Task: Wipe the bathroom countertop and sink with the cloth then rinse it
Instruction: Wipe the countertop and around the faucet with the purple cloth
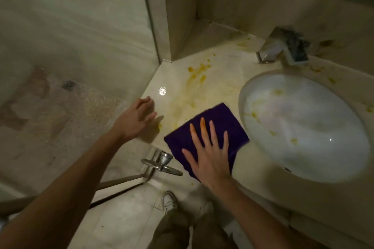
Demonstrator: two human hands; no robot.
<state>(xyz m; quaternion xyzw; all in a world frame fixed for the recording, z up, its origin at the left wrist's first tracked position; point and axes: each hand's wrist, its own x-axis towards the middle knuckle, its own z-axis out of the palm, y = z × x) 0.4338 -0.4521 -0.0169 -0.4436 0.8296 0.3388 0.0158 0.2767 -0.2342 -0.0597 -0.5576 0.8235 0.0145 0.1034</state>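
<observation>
I see the folded dark purple cloth lying flat on the pale marble surface, at the sink's 9 o'clock, its near corner over the front edge. My right hand presses it with fingers straight and spread; two fingertips are stained orange. My left hand, at the cloth's 9 o'clock, rests on the surface's left edge, fingers relaxed and holding nothing. Yellow-orange smears lie at the cloth's 12 o'clock. The white oval sink basin carries similar spots. A square chrome tap stands at the basin's 12 o'clock.
</observation>
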